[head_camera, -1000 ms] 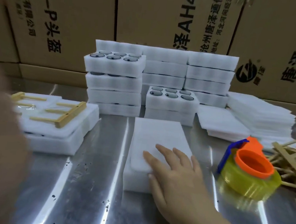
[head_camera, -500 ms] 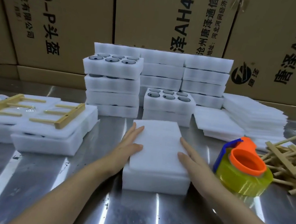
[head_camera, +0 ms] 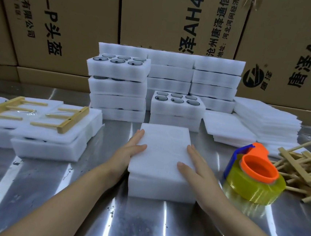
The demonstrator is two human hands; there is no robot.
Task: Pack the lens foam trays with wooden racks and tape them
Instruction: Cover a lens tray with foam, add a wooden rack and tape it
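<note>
Foam tray [head_camera: 163,156] sits on shiny steel table [head_camera: 140,228] before cardboard cartons [head_camera: 81,15], left hand [head_camera: 129,150] and right hand [head_camera: 196,168] flat against it.

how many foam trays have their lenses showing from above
2: one open tray tops the tall left stack; another tops the short middle stack. Lenses in lower trays may be hidden.

**Head camera looking down across the table**

The single head-worn camera is looking forward and down from the person's own standpoint, sitting close above the near part of the metal table [head_camera: 47,202]. Both forearms are showing from the bottom edge upward. The left hand [head_camera: 131,150] and right hand [head_camera: 195,168] are lying near the centre of the frame, either side of the covered foam tray [head_camera: 162,152]. The wide-angle lens is bowing the edges, and the cardboard boxes [head_camera: 160,23] are filling the far background.
</note>
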